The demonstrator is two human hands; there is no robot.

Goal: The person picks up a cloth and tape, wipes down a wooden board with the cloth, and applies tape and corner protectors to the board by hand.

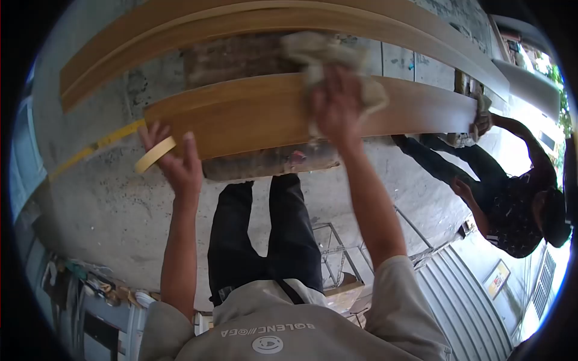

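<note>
My right hand (338, 108), blurred by motion, presses a pale cloth (376, 96) onto the long brown wooden board (247, 114). Part of the cloth bunches past the board's far edge. At the board's left end is my left hand (180, 168), its fingers spread and thumb raised. A roll of yellowish tape (155, 154) is looped round its fingers, seen edge-on. Those fingertips are close to the board's corner; whether they touch it I cannot tell.
A second long board (241, 21) lies beyond the first. Under the near board is a worn wooden support (271, 163). At the right, a co-worker (512, 198) has a hand with a cloth on the board's far end. A yellow strip (99, 144) crosses the concrete floor (108, 198).
</note>
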